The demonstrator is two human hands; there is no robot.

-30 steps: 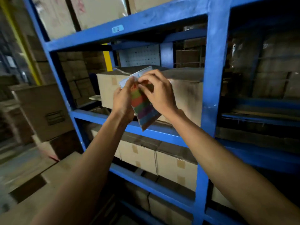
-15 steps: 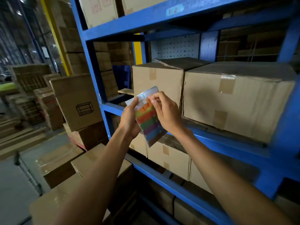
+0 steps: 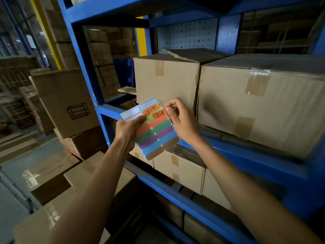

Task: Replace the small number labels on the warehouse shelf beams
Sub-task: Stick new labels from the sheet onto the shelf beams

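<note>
My left hand [image 3: 127, 130] holds a sheet of coloured sticker labels [image 3: 154, 136] by its left edge, in front of the blue shelf rack. The sheet has orange, red, green, purple, blue and brown strips. The empty slots at its top are pale. My right hand [image 3: 182, 120] pinches the orange label marked 1-4 [image 3: 160, 113] at the sheet's upper right, its right end lifted off. Another orange label marked 1-5 [image 3: 151, 108] lies just above it. The blue shelf beam [image 3: 246, 152] runs behind my right wrist.
Taped cardboard boxes [image 3: 260, 106] fill the shelf level behind my hands, and smaller ones [image 3: 182, 171] sit below. A blue upright post [image 3: 84, 67] stands left of the sheet. Stacked cartons [image 3: 66, 101] and a shiny floor lie to the left.
My view has swung left and down, so the upper beam with its 1-2 label has left the frame. My right fingers have moved to the 1-4 label and started lifting it.
</note>
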